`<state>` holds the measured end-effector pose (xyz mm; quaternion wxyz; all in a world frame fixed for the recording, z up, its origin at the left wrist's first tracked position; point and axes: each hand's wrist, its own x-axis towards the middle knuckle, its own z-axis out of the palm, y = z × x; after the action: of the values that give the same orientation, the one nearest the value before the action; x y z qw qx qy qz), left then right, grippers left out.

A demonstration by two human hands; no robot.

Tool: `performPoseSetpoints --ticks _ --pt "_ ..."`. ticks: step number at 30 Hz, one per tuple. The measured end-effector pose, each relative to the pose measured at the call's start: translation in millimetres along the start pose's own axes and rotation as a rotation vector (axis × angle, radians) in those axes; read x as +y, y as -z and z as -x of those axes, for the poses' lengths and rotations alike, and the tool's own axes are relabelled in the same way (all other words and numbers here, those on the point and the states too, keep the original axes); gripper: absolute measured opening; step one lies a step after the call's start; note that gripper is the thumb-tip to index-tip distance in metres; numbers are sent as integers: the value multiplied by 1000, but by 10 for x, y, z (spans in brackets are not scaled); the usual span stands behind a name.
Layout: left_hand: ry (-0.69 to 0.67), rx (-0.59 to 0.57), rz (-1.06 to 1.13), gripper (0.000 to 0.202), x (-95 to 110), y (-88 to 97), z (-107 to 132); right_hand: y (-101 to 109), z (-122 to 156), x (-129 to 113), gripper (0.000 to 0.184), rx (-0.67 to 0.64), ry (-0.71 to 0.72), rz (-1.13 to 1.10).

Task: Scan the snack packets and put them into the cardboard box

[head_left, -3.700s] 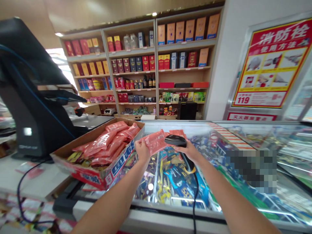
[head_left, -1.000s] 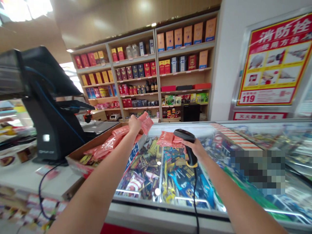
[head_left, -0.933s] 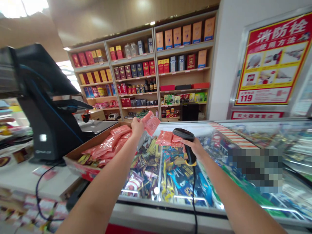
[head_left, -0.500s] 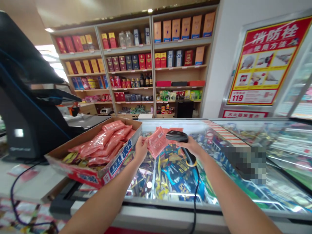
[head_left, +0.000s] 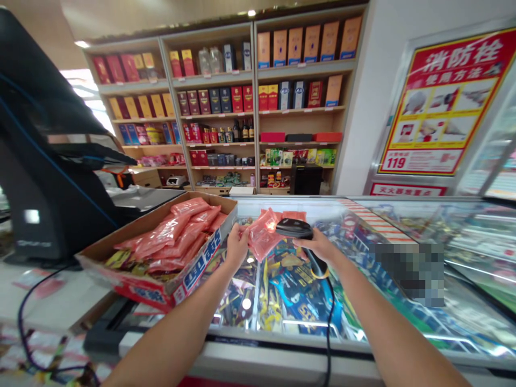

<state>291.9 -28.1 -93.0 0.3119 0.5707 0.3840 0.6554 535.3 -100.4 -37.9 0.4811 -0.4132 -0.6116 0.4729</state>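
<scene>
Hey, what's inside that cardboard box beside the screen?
The box shows pink packets heaped on top and some gold ones peeking out near its left side. What lies under the heap, including the bottom, is covered.

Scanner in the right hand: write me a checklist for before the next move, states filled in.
1. Scanner held in right hand: ok.
2. Pink packet gripped at its edge by left hand: ok.
3. Bright spot from the scanner landing on the packet: ok.
4. Cable clear of the left hand: ok.
5. Reading shown on the monitor: cannot tell; its display is not visible.
</scene>
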Motion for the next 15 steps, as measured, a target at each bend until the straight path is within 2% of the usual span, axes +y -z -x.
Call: performPoseSetpoints --ticks 4,7,9,12,15 --pt "9 8 7 27 14 0 13 -21 0 -2 27 11 -3 -7" --pt "83 51 45 28 9 -41 29 7 2 -34 24 91 -15 -19" --pt "195 114 118 29 13 -112 29 89 -3 -72 23 215 -15 -64" --pt "329 201 240 28 53 -292 -28 295 -19 -127 25 449 19 -255" --pt "371 193 284 24 121 -565 -180 489 -45 -142 25 640 84 -404"
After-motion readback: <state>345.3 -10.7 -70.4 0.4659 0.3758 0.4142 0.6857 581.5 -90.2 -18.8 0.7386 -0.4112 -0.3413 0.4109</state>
